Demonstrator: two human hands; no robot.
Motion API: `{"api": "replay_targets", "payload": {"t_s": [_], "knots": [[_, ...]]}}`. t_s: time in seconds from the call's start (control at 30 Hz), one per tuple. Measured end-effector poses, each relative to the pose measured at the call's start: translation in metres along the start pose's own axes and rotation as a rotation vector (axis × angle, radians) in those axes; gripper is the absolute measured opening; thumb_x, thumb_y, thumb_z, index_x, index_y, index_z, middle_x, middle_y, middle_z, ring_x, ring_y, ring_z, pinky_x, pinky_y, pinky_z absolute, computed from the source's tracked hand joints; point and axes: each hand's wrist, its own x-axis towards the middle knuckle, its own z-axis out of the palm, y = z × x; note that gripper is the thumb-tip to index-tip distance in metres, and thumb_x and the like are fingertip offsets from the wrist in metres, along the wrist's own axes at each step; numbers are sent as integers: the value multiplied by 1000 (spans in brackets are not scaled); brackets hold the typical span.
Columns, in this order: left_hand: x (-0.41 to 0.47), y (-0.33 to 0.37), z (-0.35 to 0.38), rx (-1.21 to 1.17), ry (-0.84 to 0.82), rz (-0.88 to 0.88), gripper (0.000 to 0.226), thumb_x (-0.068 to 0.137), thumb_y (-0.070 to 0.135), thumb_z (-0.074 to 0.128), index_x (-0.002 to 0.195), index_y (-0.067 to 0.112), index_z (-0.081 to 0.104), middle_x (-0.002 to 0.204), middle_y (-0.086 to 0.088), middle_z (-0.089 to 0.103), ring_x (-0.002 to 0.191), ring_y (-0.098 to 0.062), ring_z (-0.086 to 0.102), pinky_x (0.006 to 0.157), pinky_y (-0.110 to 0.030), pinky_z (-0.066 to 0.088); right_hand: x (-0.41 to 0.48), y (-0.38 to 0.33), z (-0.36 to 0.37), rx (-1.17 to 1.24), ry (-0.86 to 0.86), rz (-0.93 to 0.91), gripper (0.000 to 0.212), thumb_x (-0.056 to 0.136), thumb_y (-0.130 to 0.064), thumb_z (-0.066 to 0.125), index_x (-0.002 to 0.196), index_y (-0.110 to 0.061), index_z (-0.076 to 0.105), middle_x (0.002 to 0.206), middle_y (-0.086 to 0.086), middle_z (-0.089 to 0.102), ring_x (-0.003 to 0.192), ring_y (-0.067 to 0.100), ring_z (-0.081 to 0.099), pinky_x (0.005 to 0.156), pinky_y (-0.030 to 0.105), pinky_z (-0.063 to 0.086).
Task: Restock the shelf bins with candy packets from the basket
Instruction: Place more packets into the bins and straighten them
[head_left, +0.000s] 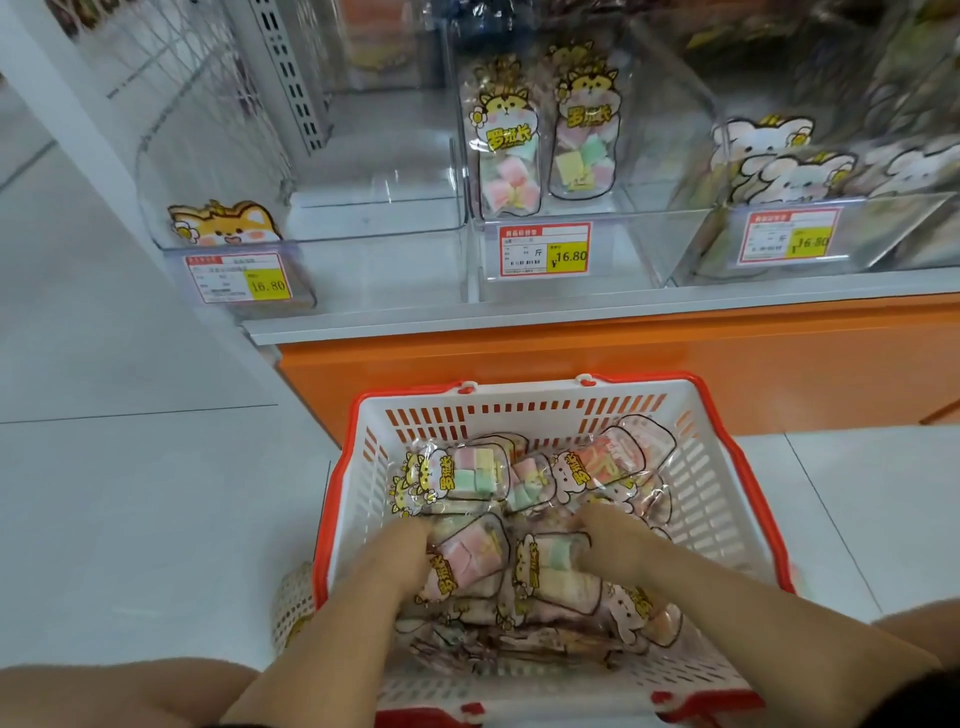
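Inside basket (723, 470), L grip (406, 555), R grip (615, 545) clutch candy pkts (470, 475).

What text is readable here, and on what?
"¥16.80", "斤": middle red-and-yellow paper price tag.
"16.80": left red-and-yellow paper price tag.
"16.80", blurred: right red-and-yellow paper price tag.
"罗班长": upright clear plastic candy packet, yellow lettering.
Tags' red headers and small print: too small to read.
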Motion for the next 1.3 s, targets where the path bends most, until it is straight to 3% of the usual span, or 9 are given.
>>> {"api": "replay_targets", "payload": {"t_s": [0.1,0.23,0.4,0.53,0.67,0.8,0.97,1.13,1.3], "knots": [[-8,15,-28,-55,60,78,8,93,20,64,89,26,60,95,7,61,91,-13,59,77,-26,44,-14,-4,-35,12,119,-68,19,94,-12,47,105,-7,62,90,9,64,70,16,54,55,24,40],[-29,40,-72,-265,175,136,7,93,21,67,98,20,70,103,7,66,91,-11,60,76,-23,44,-48,-16,-89,-27,318,-191,14,94,-10,46,91,-22,51,83,-9,54,78,17,56,56,19,36],[-68,69,-127,-632,280,230,24,98,32,62,78,18,59,88,7,58,74,-10,52,65,-27,46,-109,-24,-137,179,436,-335,17,86,-6,62,93,-22,64,90,0,68,78,16,62,70,26,48],[-105,87,-159,-1020,90,263,24,96,46,60,109,28,67,125,7,63,119,-16,56,98,-46,52,-147,-26,-138,545,365,-450,16,87,-10,73,101,-15,68,94,6,71,86,25,66,88,46,52],[-126,93,-167,-1265,-114,271,72,73,59,78,134,24,59,140,-6,60,125,-26,59,98,-55,52,-157,-38,-122,762,352,-483,16,88,-18,74,103,-17,69,91,14,71,87,31,65,97,53,47],[-137,103,-166,-1408,-188,269,33,104,35,47,127,20,64,117,-14,72,94,-31,70,78,-44,61,-155,-50,-109,966,325,-473,13,86,-22,77,96,-17,72,91,11,63,85,26,61,91,56,51],[-137,112,-167,-1518,-194,195,30,94,32,59,114,13,69,90,-12,72,64,-23,66,58,-32,59,-147,-52,-104,1188,251,-436,19,88,-8,71,73,-19,71,93,15,69,84,26,66,76,42,55],[-125,114,-169,-1848,-221,295,51,90,51,57,125,16,68,108,-9,71,75,-21,67,66,-34,61,-138,-57,-103,1513,200,-372,13,90,-7,65,97,1,59,88,20,69,73,25,69,60,30,57],[-134,139,-151,-1738,13,425,49,77,28,70,125,29,57,101,-6,74,82,-19,71,80,-39,55,-138,-71,-99,1670,192,-341,23,90,-7,62,109,6,65,92,17,74,70,21,71,57,29,57]]}}
